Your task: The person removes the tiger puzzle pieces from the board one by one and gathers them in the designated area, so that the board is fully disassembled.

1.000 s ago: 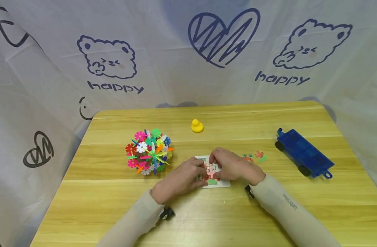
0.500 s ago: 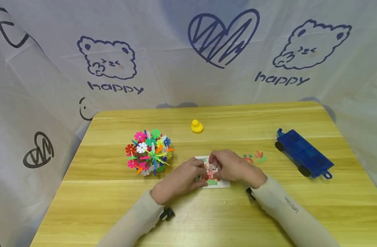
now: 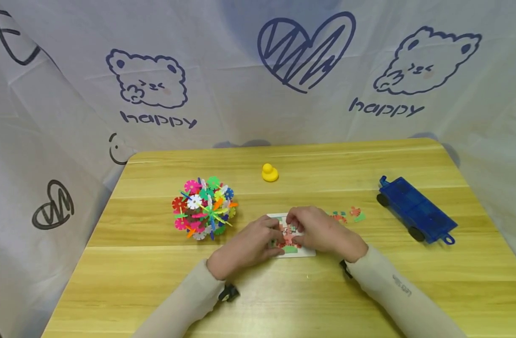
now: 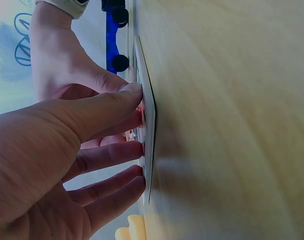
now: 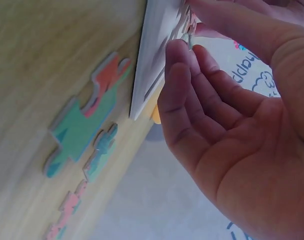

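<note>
A jigsaw puzzle in a white-bordered tray [image 3: 306, 252] lies mid-table, its pink and green picture partly covered by both hands. My left hand [image 3: 251, 240] rests at the tray's left side; in the left wrist view its long, nearly straight fingers touch the tray's face. Over the upper right part of the tray, my right hand [image 3: 321, 229] has its fingers bent. The right wrist view shows it pinching a small puzzle piece [image 5: 190, 40], seen edge-on, close over the tray. Loose puzzle pieces [image 5: 84, 122] lie on the wood to the right of the tray.
Behind the tray sits a yellow rubber duck [image 3: 269, 173]. A ball of colourful flower-shaped discs [image 3: 205, 209] stands to the left, and a blue toy trailer [image 3: 416, 206] with black wheels to the right. A white cloth with drawings [image 3: 228, 98] hangs beyond the table's far edge.
The right wrist and forearm have shifted slightly rightward, while the right fingers stay over the same part of the puzzle. My left hand keeps its place, and the loose pieces have not moved.
</note>
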Demonstrator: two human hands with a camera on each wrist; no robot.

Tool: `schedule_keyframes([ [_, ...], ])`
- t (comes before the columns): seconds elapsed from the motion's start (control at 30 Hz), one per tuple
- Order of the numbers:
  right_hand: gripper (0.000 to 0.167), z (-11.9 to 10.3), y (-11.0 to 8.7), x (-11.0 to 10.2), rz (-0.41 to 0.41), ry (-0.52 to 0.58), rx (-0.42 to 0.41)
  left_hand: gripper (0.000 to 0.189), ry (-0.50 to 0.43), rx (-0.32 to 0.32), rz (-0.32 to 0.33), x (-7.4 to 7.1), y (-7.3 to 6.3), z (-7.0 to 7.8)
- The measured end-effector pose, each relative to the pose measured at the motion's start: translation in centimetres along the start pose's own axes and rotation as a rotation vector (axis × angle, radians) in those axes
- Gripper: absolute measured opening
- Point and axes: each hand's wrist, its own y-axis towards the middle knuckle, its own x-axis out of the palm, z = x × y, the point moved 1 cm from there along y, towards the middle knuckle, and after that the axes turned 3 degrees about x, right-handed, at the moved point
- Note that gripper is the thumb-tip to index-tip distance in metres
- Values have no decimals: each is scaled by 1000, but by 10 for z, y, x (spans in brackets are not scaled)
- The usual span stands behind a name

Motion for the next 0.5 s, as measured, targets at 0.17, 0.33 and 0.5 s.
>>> schedule_keyframes([
  [0.17, 30, 6, 2, -1, -12, 88, -21, 21, -9, -3, -7, 0, 1, 1],
  [0.33, 25, 10, 2, -4, 7, 173, -46, 21, -11, -8, -11, -1, 1, 0],
  [0.5, 13, 13, 0, -6, 32, 217, -33, 18, -6, -10, -11, 0, 1, 0],
])
